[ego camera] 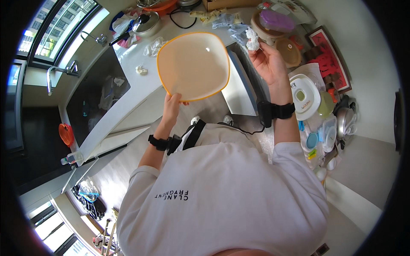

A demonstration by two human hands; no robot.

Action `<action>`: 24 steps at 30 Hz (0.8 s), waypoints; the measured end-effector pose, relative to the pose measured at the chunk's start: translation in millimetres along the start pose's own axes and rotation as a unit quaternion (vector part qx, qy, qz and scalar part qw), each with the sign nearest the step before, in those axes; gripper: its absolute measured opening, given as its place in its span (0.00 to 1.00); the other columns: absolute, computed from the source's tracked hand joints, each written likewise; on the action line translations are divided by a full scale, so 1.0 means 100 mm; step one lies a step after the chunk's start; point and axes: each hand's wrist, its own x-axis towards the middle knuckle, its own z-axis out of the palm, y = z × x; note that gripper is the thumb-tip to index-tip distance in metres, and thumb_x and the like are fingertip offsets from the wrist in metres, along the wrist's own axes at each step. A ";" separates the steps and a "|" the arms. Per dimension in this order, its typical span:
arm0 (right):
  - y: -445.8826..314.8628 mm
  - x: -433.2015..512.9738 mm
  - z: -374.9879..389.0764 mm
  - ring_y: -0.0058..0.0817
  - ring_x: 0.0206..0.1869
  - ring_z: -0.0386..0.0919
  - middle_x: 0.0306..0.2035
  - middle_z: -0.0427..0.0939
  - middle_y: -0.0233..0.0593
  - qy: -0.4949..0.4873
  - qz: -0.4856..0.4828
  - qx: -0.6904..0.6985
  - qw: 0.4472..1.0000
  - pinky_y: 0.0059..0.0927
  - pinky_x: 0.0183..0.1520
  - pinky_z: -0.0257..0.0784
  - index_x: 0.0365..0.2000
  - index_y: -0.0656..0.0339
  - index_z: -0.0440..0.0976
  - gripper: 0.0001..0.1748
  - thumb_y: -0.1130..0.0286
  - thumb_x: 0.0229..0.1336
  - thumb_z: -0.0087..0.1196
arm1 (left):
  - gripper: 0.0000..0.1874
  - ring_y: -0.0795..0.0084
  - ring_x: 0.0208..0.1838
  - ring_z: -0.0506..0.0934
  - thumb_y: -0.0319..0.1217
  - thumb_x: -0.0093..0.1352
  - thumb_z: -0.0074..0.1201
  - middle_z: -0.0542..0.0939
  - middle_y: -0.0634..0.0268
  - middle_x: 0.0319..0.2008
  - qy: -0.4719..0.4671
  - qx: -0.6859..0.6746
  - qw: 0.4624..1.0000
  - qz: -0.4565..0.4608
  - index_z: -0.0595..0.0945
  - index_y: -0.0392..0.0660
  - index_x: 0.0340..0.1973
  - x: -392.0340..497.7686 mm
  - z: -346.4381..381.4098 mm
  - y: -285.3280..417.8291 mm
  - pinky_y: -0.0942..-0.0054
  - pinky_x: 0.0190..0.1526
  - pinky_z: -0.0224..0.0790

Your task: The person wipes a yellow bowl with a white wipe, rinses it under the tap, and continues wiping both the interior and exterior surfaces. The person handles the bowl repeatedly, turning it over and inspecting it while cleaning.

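Observation:
My left hand (173,105) grips the lower left edge of a rounded-square cream dish (193,65) with a yellow-orange rim. The dish is held up in front of me with its inner face showing, and nothing lies in it. Raised at the right, my right hand (270,64) pinches a crumpled white tissue (252,39) between thumb and fingers, apart from the dish. Below that hand an open drawer (238,81) with a white front juts from the counter. Another crumpled tissue (141,70) lies on the white countertop (144,84), left of the dish.
A dark sink (93,86) with a chrome faucet (64,70) lies left. A lidded pot (146,24) and a clear plastic bag (154,46) sit on the back counter. Along the right are a purple container (277,20), a white lid (305,97) and a framed red picture (330,59).

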 end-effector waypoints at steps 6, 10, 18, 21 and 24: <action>0.28 -0.23 0.26 0.24 0.40 0.78 0.42 0.79 0.39 0.010 0.041 -0.115 0.993 0.26 0.42 0.75 0.49 0.68 0.73 0.16 0.73 0.62 0.52 | 0.12 0.71 0.32 0.76 0.27 0.67 0.40 0.78 0.61 0.34 0.042 -0.027 0.999 -0.021 0.73 0.36 0.44 -0.02 0.13 0.06 0.71 0.38 0.72; 0.97 -0.25 0.30 0.28 0.39 0.78 0.36 0.81 0.35 -0.051 -0.108 -0.610 0.783 0.28 0.43 0.71 0.38 0.59 0.82 0.09 0.74 0.54 0.59 | 0.15 0.71 0.31 0.78 0.24 0.66 0.37 0.79 0.59 0.35 0.025 0.009 1.000 -0.002 0.71 0.38 0.47 -0.01 0.21 0.14 0.73 0.37 0.73; 1.56 -0.37 0.01 0.41 0.52 0.74 0.43 0.79 0.44 -0.238 -0.166 -0.741 0.605 0.37 0.57 0.67 0.35 0.64 0.80 0.12 0.80 0.47 0.52 | 0.18 0.72 0.29 0.78 0.22 0.65 0.34 0.79 0.60 0.36 0.023 0.011 1.000 0.007 0.69 0.40 0.52 -0.05 0.28 0.03 0.76 0.33 0.72; 1.37 -0.44 -0.09 0.44 0.44 0.78 0.41 0.79 0.46 -0.351 -0.260 -0.786 0.437 0.40 0.58 0.67 0.31 0.65 0.79 0.12 0.74 0.46 0.49 | 0.17 0.73 0.28 0.79 0.24 0.66 0.36 0.80 0.61 0.35 0.006 0.038 0.998 -0.051 0.71 0.38 0.50 -0.11 0.13 0.02 0.76 0.33 0.72; 1.03 -0.46 -0.15 0.40 0.50 0.76 0.42 0.79 0.44 -0.355 -0.146 -0.886 0.259 0.41 0.62 0.64 0.35 0.66 0.78 0.16 0.71 0.44 0.50 | 0.15 0.73 0.28 0.80 0.27 0.65 0.40 0.80 0.61 0.32 -0.020 0.064 0.995 -0.069 0.75 0.37 0.45 -0.14 -0.01 0.06 0.76 0.33 0.73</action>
